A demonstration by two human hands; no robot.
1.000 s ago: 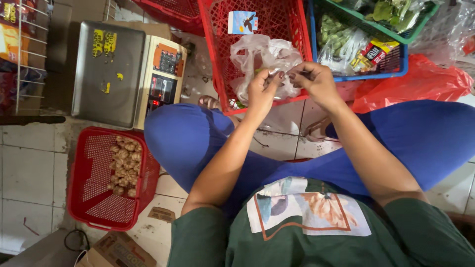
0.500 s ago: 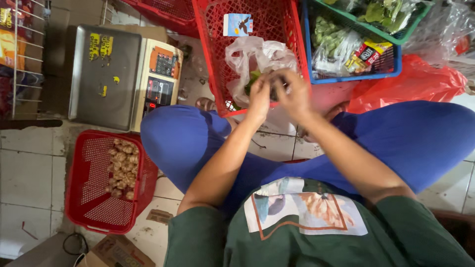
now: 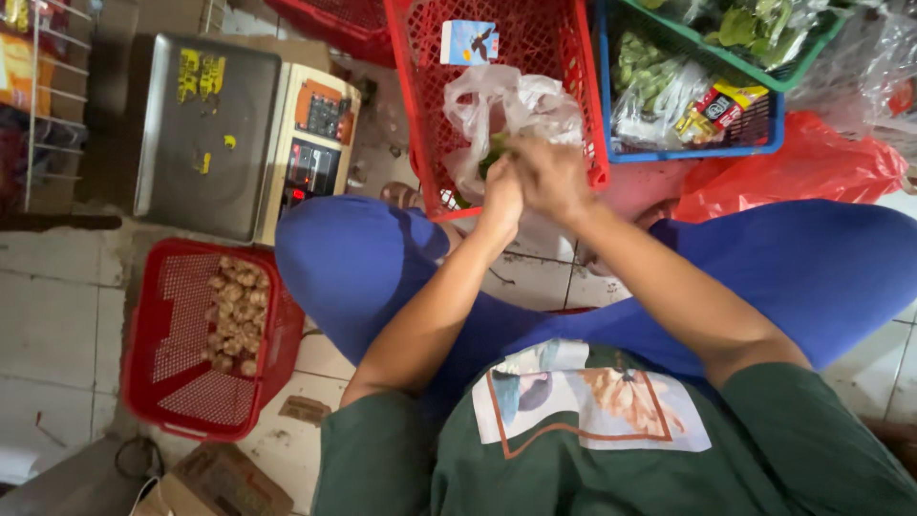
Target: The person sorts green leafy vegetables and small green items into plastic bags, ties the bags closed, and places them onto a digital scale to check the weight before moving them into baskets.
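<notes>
A thin clear plastic bag (image 3: 511, 110) with something green inside lies in the red crate (image 3: 420, 124), and both hands meet at its mouth. The left hand (image 3: 501, 196) and right hand (image 3: 554, 177) press together, fingers curled narrow around the bag's gathered edge; what exactly they pinch is hidden. It looks like the step of closing or twisting the bag's neck, so a firm hold on the thin film seems needed next. A small blue card (image 3: 470, 42) stands in the crate. Left is a weighing scale (image 3: 239, 134) on the floor, below it a red basket (image 3: 162, 382) of brown roots (image 3: 234, 311); right is a blue crate (image 3: 697, 153) of greens.
</notes>
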